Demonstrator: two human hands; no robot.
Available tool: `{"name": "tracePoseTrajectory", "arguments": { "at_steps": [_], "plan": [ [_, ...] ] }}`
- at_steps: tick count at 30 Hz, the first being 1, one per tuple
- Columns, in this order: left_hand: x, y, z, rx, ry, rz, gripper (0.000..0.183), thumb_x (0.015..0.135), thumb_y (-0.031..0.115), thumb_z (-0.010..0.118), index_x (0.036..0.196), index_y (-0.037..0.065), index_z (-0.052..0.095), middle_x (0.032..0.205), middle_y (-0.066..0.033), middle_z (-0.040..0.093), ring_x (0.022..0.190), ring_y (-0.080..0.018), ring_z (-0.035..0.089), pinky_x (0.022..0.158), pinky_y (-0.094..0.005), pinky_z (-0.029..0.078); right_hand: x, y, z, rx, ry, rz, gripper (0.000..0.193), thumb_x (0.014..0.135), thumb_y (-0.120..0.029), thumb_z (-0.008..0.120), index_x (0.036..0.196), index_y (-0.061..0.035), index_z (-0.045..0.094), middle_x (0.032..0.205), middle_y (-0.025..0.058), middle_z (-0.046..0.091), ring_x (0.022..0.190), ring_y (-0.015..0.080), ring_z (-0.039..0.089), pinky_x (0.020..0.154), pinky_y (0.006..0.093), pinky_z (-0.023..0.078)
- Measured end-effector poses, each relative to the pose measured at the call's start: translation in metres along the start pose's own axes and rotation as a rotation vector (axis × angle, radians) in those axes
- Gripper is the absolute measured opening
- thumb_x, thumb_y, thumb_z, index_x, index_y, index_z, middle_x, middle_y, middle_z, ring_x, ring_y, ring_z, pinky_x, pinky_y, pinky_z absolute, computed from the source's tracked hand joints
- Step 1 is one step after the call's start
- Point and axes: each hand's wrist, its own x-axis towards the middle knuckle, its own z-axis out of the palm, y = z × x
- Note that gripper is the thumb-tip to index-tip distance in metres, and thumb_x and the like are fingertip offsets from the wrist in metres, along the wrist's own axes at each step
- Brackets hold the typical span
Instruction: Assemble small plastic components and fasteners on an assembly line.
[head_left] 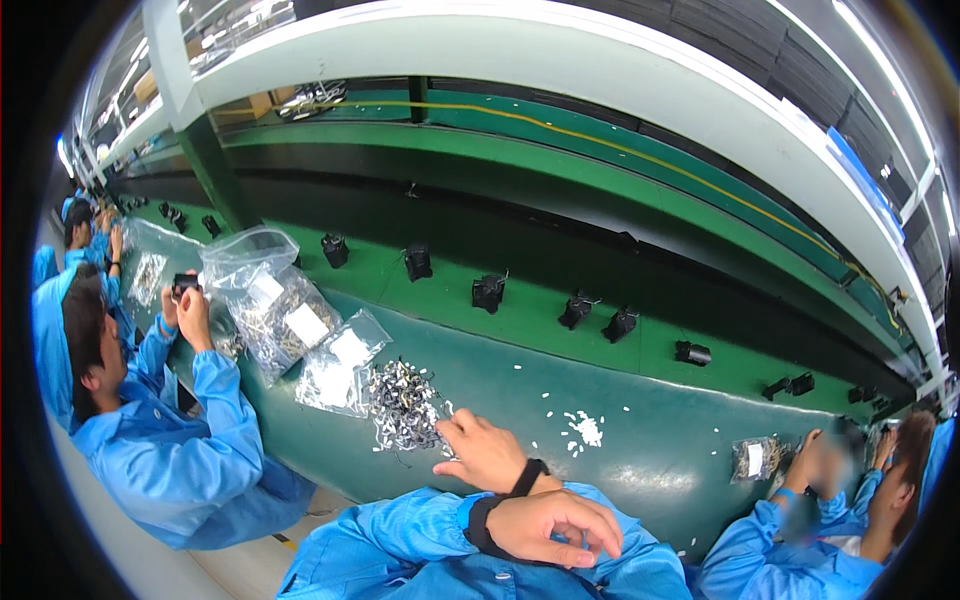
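My forearms cross in front of me, both in blue sleeves with black wristbands. My right hand (487, 452) reaches left, its fingertips at the right edge of a heap of small black, grey and white parts (402, 402). Its thumb and fingers are spread, and no part shows in its grip. My left hand (562, 525) rests nearer my body, pointing right, its fingers loosely bent with nothing visible in them. Small white pieces (584, 430) lie scattered on the green table (480, 370) beyond my hands. Left of the heap is a clear bag with white labels (335, 372).
A large clear bag of small parts (275, 315) stands farther left. Several black units (489, 292) line the green strip along the dark conveyor (560, 235). A co-worker in blue (180, 440) sits at left, another (800, 540) at right beside a small parts bag (755, 458).
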Motion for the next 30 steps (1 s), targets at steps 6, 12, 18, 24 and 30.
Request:
{"name": "tracePoseTrajectory", "arguments": {
  "at_steps": [6,12,18,24,30],
  "plan": [
    [0.003,-0.005,-0.011,0.047,0.062,-0.048,0.030,0.103,0.006,0.062,0.132,-0.001,0.063,0.131,-0.0161,0.061,0.098,-0.0196,0.068,0.078,-0.0293,0.056,0.006,0.014,0.023,0.053,0.005,-0.054,0.023,0.094,-0.027,0.070,0.110,-0.0110,0.064,0.104,0.0106,0.062,0.098,0.0351,0.067,0.079,0.0487,0.057],
    [-0.001,-0.002,-0.012,-0.041,0.095,-0.058,0.030,0.103,0.004,0.062,0.132,-0.002,0.063,0.131,-0.0171,0.059,0.101,-0.0197,0.067,0.080,-0.0287,0.056,0.010,0.013,-0.002,0.253,0.026,-0.009,0.014,0.096,-0.021,0.066,0.098,-0.0075,0.069,0.094,0.0120,0.068,0.087,0.0362,0.069,0.075,0.0475,0.056],
    [-0.004,0.005,-0.016,-0.097,0.119,-0.041,0.029,0.101,0.004,0.064,0.130,-0.003,0.064,0.130,-0.0171,0.060,0.098,-0.0201,0.067,0.077,-0.0280,0.056,0.012,0.024,-0.033,0.533,0.142,0.038,0.019,0.096,-0.021,0.067,0.099,-0.0031,0.070,0.090,0.0148,0.072,0.080,0.0306,0.072,0.072,0.0409,0.057],
    [-0.003,0.006,-0.021,-0.068,0.172,-0.045,0.028,0.101,0.003,0.064,0.127,-0.004,0.065,0.129,-0.0177,0.060,0.096,-0.0203,0.067,0.076,-0.0280,0.056,0.013,0.031,-0.034,0.577,0.052,0.040,0.019,0.095,-0.020,0.070,0.099,-0.0011,0.070,0.090,0.0131,0.074,0.079,0.0230,0.074,0.067,0.0357,0.057],
    [-0.003,0.003,-0.022,-0.067,0.163,-0.046,0.028,0.100,0.002,0.064,0.127,-0.004,0.065,0.130,-0.0180,0.060,0.097,-0.0205,0.067,0.074,-0.0276,0.056,0.012,0.040,-0.044,0.607,0.084,0.025,0.018,0.093,-0.018,0.071,0.094,-0.0004,0.071,0.082,0.0122,0.076,0.074,0.0234,0.075,0.065,0.0349,0.058]
  ]
}}
